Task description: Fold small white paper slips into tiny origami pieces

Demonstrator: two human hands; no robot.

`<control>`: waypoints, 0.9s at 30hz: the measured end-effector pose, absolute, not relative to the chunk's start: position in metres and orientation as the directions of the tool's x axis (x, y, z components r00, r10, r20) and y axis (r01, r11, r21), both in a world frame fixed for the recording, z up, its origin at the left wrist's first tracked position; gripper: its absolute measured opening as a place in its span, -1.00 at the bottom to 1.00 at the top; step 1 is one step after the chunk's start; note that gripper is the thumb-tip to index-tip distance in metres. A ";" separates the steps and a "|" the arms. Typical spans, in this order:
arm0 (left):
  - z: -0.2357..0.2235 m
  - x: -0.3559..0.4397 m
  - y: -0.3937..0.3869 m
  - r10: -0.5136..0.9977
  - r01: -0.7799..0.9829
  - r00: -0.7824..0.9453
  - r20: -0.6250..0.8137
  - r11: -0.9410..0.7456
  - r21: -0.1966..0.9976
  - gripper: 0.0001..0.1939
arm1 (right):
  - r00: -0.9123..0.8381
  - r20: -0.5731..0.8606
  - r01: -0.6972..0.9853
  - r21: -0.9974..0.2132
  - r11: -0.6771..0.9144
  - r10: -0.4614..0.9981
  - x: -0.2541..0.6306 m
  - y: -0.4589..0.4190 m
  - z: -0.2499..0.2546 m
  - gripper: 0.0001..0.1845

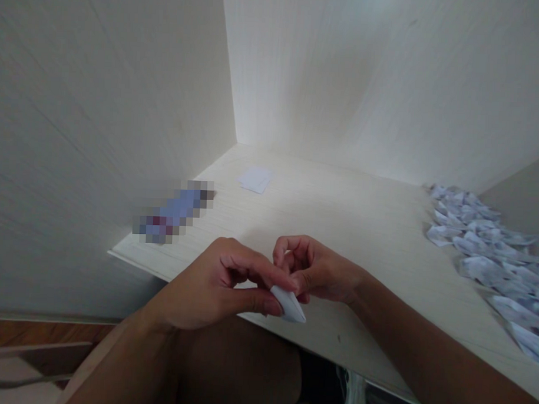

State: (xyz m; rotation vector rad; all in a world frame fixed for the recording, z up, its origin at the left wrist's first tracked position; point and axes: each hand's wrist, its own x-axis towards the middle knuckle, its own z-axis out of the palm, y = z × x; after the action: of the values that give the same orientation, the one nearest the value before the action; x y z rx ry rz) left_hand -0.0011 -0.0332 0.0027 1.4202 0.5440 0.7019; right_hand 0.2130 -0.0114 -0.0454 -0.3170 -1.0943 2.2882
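A small white piece of folded paper (289, 304), with a pointed lower corner, is held over the front edge of the table. My left hand (235, 277) pinches it between thumb and forefinger. Closed at the paper's upper edge, my right hand (315, 271) has its thumb and curled fingers against it. Those fingers partly hide the paper's upper side.
Flat white paper squares (255, 179) lie near the back corner of the pale table (340, 210). Many folded white paper pieces (484, 239) are heaped along the right side. A blurred-out bluish item (178, 210) rests at left. Panels (344, 81) enclose the table.
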 end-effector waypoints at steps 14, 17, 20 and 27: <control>-0.003 0.012 -0.022 0.939 -0.116 0.238 0.248 -0.226 0.967 -0.82 | -0.365 -0.039 -0.435 -0.876 -0.208 0.930 0.202 -0.009 -0.042 -0.70; -0.007 0.017 -0.021 0.965 -0.132 0.182 0.187 -0.164 0.978 -0.80 | -0.289 0.014 -0.395 -0.912 -0.106 0.957 0.200 -0.009 -0.040 -0.67; -0.013 0.022 -0.021 0.981 -0.184 0.099 0.168 -0.148 0.972 -0.76 | -0.272 0.085 -0.340 -0.940 -0.013 0.958 0.199 -0.011 -0.037 -0.68; -0.027 0.028 -0.020 0.995 -0.382 0.082 0.054 -0.018 0.924 -0.75 | -0.276 0.131 -0.224 -0.972 0.069 0.952 0.196 -0.013 -0.034 -0.72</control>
State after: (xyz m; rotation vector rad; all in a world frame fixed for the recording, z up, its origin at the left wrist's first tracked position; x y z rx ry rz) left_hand 0.0282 -0.0196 -0.0266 0.9842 0.8363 1.3293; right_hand 0.1958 -0.0133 -0.0343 -0.8219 -1.2983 1.4332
